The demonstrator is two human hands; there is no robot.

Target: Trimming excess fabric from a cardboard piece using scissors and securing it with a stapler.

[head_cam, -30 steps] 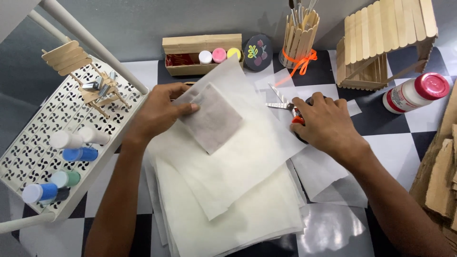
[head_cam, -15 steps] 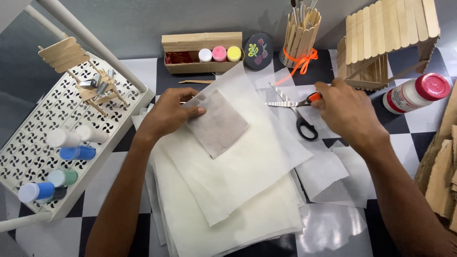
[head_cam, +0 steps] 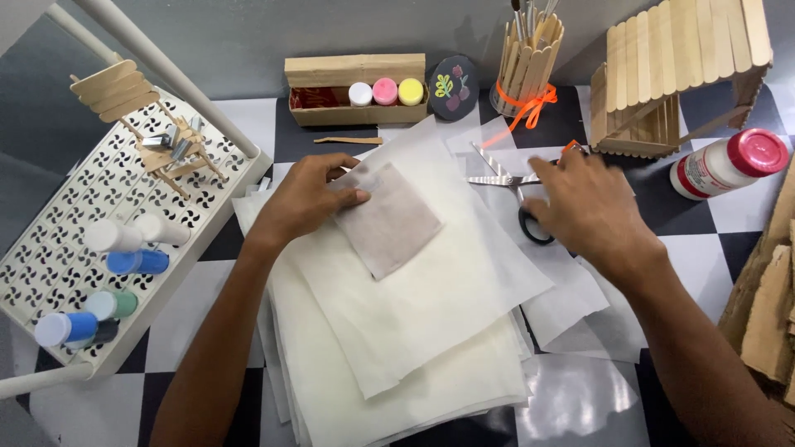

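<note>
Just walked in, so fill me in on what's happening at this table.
A person is working on a checkered table. The left hand presses a small grey-brown fabric rectangle onto a stack of white translucent paper sheets. The right hand hovers over black-and-orange-handled metal scissors lying on the sheets. A craft-stick house and red-capped white glue bottle stand nearby.

Both bare forearms reach up from the near edge of the surface, the left from the near-left corner and the right from the near-right corner, converging toward the middle. The left hand point(head_cam: 310, 201) lies palm down, fingers curled, thumb stretched to the right and pressing flat. The right hand point(head_cam: 590, 209) hovers palm down, knuckles up, fingers loosely spread toward the far edge, its grip closed on nothing.
</note>
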